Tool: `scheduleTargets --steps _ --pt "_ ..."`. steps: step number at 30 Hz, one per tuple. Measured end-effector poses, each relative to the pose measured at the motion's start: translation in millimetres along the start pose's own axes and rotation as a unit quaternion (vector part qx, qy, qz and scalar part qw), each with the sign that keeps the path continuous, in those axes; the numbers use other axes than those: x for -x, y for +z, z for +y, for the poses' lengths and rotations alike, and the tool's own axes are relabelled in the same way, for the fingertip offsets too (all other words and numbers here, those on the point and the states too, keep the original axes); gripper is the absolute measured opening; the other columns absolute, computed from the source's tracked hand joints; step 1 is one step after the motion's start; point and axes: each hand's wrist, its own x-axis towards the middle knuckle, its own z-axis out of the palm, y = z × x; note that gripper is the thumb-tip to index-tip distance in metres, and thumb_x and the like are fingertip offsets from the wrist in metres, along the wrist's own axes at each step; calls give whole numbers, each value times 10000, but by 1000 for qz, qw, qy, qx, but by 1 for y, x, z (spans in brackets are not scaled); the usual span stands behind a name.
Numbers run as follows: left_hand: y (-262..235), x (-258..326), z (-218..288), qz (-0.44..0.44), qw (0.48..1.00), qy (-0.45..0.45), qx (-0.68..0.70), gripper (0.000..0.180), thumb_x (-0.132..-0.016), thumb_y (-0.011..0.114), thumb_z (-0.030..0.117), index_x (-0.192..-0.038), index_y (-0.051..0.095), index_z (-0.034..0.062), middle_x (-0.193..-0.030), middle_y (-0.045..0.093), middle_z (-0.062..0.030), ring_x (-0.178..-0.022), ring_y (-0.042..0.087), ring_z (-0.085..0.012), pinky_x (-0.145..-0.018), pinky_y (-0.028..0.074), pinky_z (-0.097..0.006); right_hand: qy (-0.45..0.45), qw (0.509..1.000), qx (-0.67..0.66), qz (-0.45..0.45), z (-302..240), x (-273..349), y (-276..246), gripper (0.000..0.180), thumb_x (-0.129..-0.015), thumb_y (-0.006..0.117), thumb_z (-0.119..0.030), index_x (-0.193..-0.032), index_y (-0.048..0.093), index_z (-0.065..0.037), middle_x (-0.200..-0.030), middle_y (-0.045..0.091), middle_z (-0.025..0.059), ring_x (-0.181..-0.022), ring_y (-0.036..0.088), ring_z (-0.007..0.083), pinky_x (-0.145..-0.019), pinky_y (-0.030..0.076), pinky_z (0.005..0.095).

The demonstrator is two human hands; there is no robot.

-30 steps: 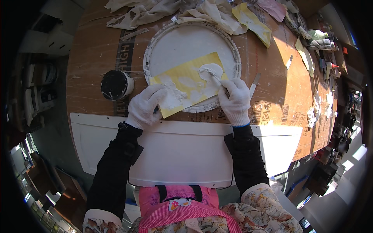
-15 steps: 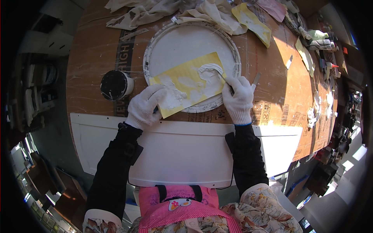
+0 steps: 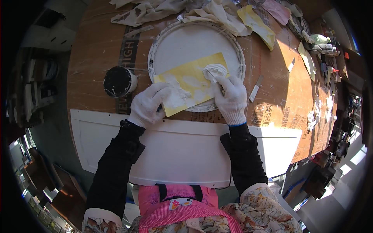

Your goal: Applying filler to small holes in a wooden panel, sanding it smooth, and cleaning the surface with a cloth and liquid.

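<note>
Nearest is the pink apron [image 3: 186, 213] of the person, well on the near side of the round white disc [image 3: 194, 40], which I take as landmark. Between them is a wide white panel [image 3: 178, 155].

At the near left of the disc, the left hand [image 3: 147, 103], in a white glove, is closed with bent fingers and holds the left end of a yellow sheet [image 3: 186, 79]. At the near right of the disc, the right hand [image 3: 231, 99], also gloved, is closed around a thin tool [image 3: 223, 92], which the fingers mostly hide. The sheet is over the near part of the disc, slanting, with its right end farther away. White paste [image 3: 214, 71] is heaped on this end, just at the right fingertips.

Left of the disc stands a dark pot [image 3: 116, 81] on the brown covered table [image 3: 93, 58]; right of it lies a flat blade [image 3: 256, 88]. Just beyond the disc are crumpled pale cloths [image 3: 217, 15], and beyond its right side a yellow piece [image 3: 256, 26]. Bottles [image 3: 321, 48] are well to the right.
</note>
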Motion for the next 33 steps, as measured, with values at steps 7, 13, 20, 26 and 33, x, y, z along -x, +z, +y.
scheduleTargets --steps 7,13,20,26,33 --pt "0 0 -1 3 1000 4 -10 517 -685 786 67 -1180 638 91 -1226 657 -101 -963 700 -316 -772 597 -378 31 999 9 4 7 -3 1 166 -804 728 -80 -970 715 -83 -813 603 116 -777 622 338 -677 505 441" --pt "0 -3 1 13 1000 9 -10 500 -683 777 61 -1163 640 90 -1201 665 -98 -942 701 -316 -755 596 -377 50 998 25 13 16 -4 -8 184 -788 721 -65 -972 715 -77 -831 612 128 -805 629 349 -703 511 447" --pt "1 -2 0 9 1000 10 -8 511 -682 790 65 -1169 636 94 -1205 661 -95 -951 700 -318 -761 596 -379 58 997 33 28 17 -5 -17 194 -784 696 -40 -975 711 -69 -827 612 133 -802 625 349 -697 500 449" --pt "0 0 1 -3 1000 -3 -9 518 -685 801 67 -1175 634 95 -1221 651 -100 -997 690 -324 -790 594 -387 63 997 24 23 11 6 -24 172 -790 686 -30 -959 709 -55 -813 606 129 -786 620 332 -691 495 437" --pt "0 -1 1 -2 1000 0 -9 514 -676 799 57 -1164 640 91 -1218 652 -103 -1001 689 -329 -794 594 -386 53 998 41 21 19 14 -29 156 -798 702 -29 -953 709 -51 -826 608 119 -813 620 316 -710 498 421"
